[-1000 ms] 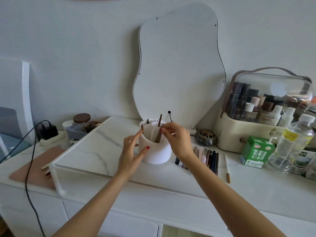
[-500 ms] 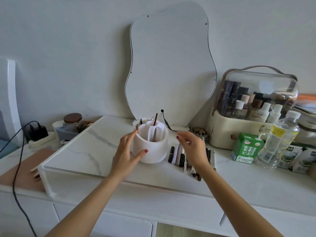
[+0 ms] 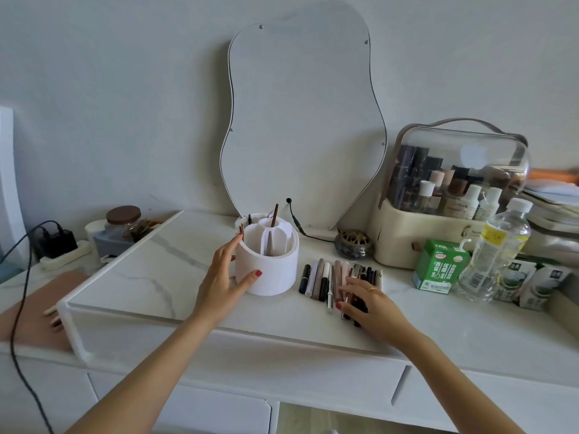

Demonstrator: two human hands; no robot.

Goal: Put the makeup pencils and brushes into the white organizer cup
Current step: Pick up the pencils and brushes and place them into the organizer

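White cup (image 3: 266,270) between both hands.

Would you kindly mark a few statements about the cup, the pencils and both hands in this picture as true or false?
1. The left hand rests against the side of the white organizer cup. True.
2. The cup is empty. False: a brown pencil stands in it.
3. The row of makeup pencils lies to the left of the cup. False: it lies to its right.
4. The right hand is down on the row of pencils. True.
5. The green carton lies on its side. False: it stands upright.
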